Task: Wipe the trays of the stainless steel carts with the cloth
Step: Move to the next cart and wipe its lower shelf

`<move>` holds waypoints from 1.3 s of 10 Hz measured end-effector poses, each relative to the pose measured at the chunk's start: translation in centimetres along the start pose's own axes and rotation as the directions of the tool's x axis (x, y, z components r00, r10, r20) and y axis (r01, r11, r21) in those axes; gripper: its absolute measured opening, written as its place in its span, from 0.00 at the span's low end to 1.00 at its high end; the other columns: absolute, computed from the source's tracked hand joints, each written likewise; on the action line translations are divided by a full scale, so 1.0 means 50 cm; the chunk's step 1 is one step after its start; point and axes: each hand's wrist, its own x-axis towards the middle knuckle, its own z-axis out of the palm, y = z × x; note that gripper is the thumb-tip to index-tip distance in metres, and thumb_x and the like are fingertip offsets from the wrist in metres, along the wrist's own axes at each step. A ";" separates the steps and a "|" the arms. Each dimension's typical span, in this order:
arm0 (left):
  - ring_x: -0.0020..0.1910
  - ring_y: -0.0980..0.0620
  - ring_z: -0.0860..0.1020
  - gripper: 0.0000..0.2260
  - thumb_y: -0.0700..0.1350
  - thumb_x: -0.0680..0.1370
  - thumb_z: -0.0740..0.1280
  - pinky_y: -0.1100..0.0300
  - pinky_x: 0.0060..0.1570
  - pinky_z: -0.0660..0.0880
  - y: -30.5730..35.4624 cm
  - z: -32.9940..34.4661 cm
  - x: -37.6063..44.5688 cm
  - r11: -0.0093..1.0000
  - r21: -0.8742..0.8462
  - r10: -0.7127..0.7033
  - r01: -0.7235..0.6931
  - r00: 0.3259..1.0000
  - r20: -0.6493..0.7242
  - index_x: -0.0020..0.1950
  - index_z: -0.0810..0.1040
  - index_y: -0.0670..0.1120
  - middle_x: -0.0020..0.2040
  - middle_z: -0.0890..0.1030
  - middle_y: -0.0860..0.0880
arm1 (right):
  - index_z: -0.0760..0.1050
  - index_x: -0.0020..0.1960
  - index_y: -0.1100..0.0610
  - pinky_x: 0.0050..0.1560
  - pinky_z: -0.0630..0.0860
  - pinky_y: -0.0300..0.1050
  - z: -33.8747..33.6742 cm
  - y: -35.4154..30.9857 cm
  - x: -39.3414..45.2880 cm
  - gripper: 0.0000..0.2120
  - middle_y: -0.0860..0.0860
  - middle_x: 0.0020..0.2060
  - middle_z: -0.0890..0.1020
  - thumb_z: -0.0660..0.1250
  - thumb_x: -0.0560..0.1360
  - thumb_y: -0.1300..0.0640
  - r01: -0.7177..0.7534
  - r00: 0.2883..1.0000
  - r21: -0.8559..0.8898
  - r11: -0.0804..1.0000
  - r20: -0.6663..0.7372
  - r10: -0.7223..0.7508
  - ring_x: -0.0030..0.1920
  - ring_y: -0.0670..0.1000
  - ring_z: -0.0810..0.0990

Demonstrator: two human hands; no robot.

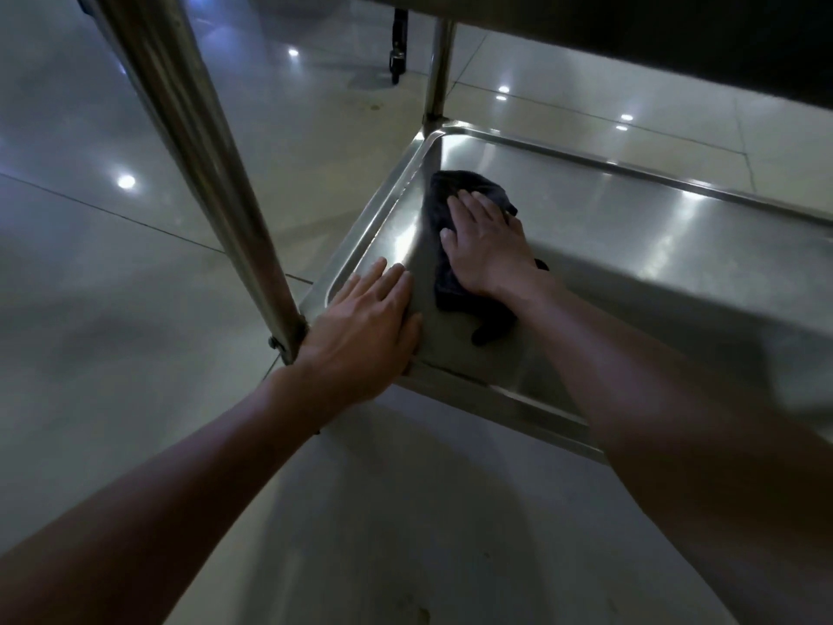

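Lower tray of the cart is being wiped. The dark cloth is pressed flat under the right hand, fingers extended, no closed grip. The left hand is laid open on the tray corner at 8 o'clock. Judged next: strokes toward the uncovered 3 o'clock area.

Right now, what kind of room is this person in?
Probably a big kitchen or service room, though I can't be sure. The right hand presses a dark cloth on a stainless steel cart's tray, the left hand rests on its corner, and the tiled floor shines.
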 end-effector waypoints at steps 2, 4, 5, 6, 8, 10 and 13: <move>0.79 0.48 0.51 0.27 0.56 0.83 0.51 0.53 0.76 0.47 0.092 0.012 0.030 0.999 0.015 0.035 -0.036 0.999 0.029 0.79 0.57 0.44 0.79 0.58 0.45 | 0.47 0.82 0.52 0.79 0.44 0.54 -0.018 0.104 -0.074 0.28 0.48 0.82 0.48 0.45 0.84 0.44 -0.058 0.998 -0.001 0.998 -0.003 0.058 0.81 0.48 0.43; 0.78 0.46 0.55 0.25 0.55 0.84 0.52 0.49 0.76 0.55 0.204 0.045 0.063 0.993 0.035 0.113 -0.115 0.993 0.033 0.77 0.61 0.43 0.77 0.63 0.44 | 0.52 0.81 0.54 0.79 0.48 0.56 -0.032 0.200 -0.146 0.27 0.50 0.81 0.52 0.47 0.84 0.46 -0.078 0.995 0.012 0.997 -0.069 0.078 0.81 0.49 0.46; 0.78 0.47 0.54 0.25 0.55 0.83 0.53 0.49 0.76 0.54 0.262 0.066 0.079 0.990 0.036 0.137 -0.139 0.989 0.049 0.77 0.60 0.43 0.78 0.62 0.44 | 0.52 0.81 0.54 0.79 0.48 0.56 -0.039 0.256 -0.187 0.27 0.50 0.81 0.52 0.47 0.85 0.46 -0.099 0.992 0.011 0.995 -0.083 0.099 0.81 0.49 0.46; 0.78 0.47 0.56 0.25 0.54 0.83 0.54 0.49 0.76 0.55 0.315 0.084 0.090 0.985 0.035 0.169 -0.171 0.984 0.051 0.77 0.62 0.43 0.77 0.64 0.44 | 0.52 0.81 0.54 0.79 0.48 0.55 -0.048 0.318 -0.226 0.27 0.49 0.81 0.52 0.47 0.84 0.46 -0.138 0.986 0.008 0.990 -0.095 0.138 0.80 0.49 0.46; 0.79 0.48 0.52 0.26 0.54 0.84 0.53 0.51 0.76 0.50 0.430 0.116 0.104 0.975 0.039 0.213 -0.218 0.972 0.100 0.79 0.58 0.44 0.79 0.59 0.45 | 0.52 0.81 0.54 0.79 0.47 0.55 -0.065 0.443 -0.306 0.28 0.49 0.81 0.52 0.46 0.84 0.45 -0.208 0.973 0.011 0.978 -0.100 0.208 0.81 0.48 0.46; 0.79 0.47 0.52 0.24 0.55 0.84 0.51 0.49 0.76 0.51 0.547 0.159 0.113 0.959 0.049 0.272 -0.280 0.954 0.129 0.78 0.59 0.48 0.79 0.58 0.47 | 0.53 0.81 0.53 0.79 0.48 0.55 -0.073 0.557 -0.380 0.27 0.49 0.81 0.53 0.47 0.84 0.45 -0.250 0.959 0.026 0.968 -0.130 0.251 0.81 0.48 0.46; 0.79 0.45 0.49 0.23 0.57 0.82 0.51 0.37 0.74 0.54 0.699 0.194 0.151 0.938 0.070 0.327 -0.339 0.934 0.142 0.77 0.59 0.54 0.80 0.55 0.49 | 0.55 0.81 0.53 0.79 0.49 0.53 -0.103 0.714 -0.476 0.27 0.48 0.81 0.55 0.50 0.83 0.46 -0.351 0.923 0.014 0.936 -0.165 0.348 0.80 0.48 0.49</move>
